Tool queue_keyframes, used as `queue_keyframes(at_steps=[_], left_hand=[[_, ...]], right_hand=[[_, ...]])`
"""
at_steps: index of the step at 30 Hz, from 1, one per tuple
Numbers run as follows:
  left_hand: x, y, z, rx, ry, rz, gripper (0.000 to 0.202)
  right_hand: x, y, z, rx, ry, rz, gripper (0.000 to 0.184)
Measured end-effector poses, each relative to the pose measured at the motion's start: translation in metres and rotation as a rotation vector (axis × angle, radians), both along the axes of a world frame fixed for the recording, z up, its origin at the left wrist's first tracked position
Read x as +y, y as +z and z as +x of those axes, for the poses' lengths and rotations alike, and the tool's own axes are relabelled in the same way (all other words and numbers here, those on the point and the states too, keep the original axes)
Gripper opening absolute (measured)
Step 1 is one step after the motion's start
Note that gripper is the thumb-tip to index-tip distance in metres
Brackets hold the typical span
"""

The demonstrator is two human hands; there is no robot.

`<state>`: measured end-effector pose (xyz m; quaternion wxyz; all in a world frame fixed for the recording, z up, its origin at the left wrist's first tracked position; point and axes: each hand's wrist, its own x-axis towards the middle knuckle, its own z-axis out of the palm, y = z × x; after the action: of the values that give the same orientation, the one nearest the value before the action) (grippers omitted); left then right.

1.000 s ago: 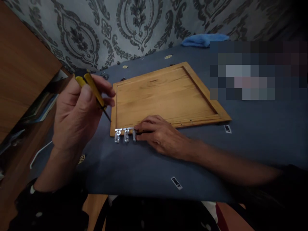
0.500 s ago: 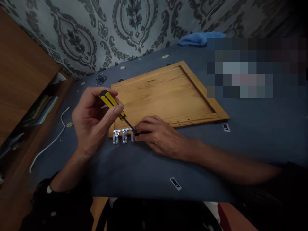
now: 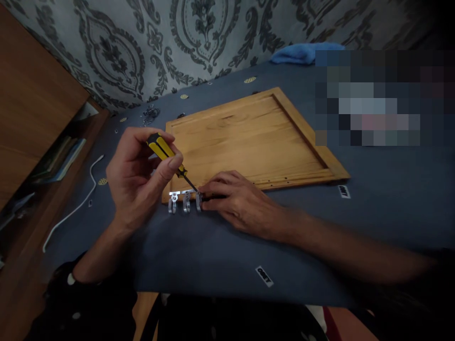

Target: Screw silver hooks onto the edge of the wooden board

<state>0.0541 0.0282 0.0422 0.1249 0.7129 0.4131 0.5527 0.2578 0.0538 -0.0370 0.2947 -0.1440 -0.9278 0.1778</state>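
Observation:
My left hand [image 3: 137, 177] is closed around the yellow-and-black handle of a screwdriver [image 3: 164, 149]. The shaft slants down to the right, its tip at the right end of a silver hook rail [image 3: 186, 193]. Several curved hooks hang from this rail over the near edge of a framed wooden board [image 3: 227, 137], at its left corner. My right hand [image 3: 245, 203] rests on the near edge of the board, fingers closed at the right end of the rail. Those fingers hide that end and the exact contact of the tip.
A dark blue cloth [image 3: 220, 255] covers the table. Small dark metal pieces [image 3: 151, 114] lie in a pile behind the board. A white cable [image 3: 76, 220] runs along the left, beside a wooden shelf [image 3: 53, 208] with books. At the back lies a blue cloth [image 3: 298, 53].
The board and table appear slightly further right in view. The hook rail has shifted a little. Both hands keep nearly the same pose, with the screwdriver still at the rail.

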Motion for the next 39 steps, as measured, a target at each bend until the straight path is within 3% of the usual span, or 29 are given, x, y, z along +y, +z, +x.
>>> queue_keyframes(at_steps=[20, 27, 39], left_hand=[[0.0057, -0.0038, -0.0022, 0.014, -0.111, 0.076, 0.021], [0.0013, -0.0007, -0.0011, 0.006, -0.052, 0.028, 0.020], [0.0046, -0.0028, -0.0034, 0.032, -0.130, 0.050, 0.022]], right_hand=[[0.0008, -0.0007, 0.0000, -0.007, -0.003, 0.021, 0.031], [0.0003, -0.0016, -0.0003, 0.002, 0.000, 0.010, 0.029], [0.0007, -0.0009, -0.0008, -0.001, -0.001, 0.015, 0.031]])
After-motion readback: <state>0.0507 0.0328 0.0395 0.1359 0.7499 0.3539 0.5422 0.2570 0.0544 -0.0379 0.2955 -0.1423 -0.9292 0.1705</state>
